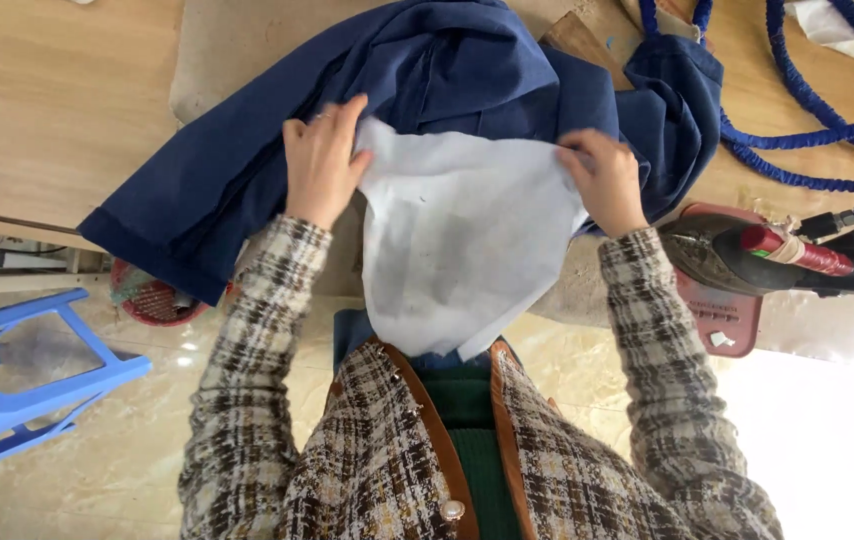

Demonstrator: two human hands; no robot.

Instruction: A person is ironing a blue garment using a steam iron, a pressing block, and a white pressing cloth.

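Observation:
A navy blue garment lies bunched over a padded pressing surface on the wooden table. Its white pocket lining is turned out and hangs toward me. My left hand lies flat on the blue cloth, its thumb at the lining's left edge. My right hand pinches the lining's upper right corner together with the blue cloth. Both sleeves are brown and cream plaid tweed.
A steam iron with a red handle rests on a pink stand at the right. A blue braided hose loops across the wooden table. On the floor are a blue plastic stool and a red basket.

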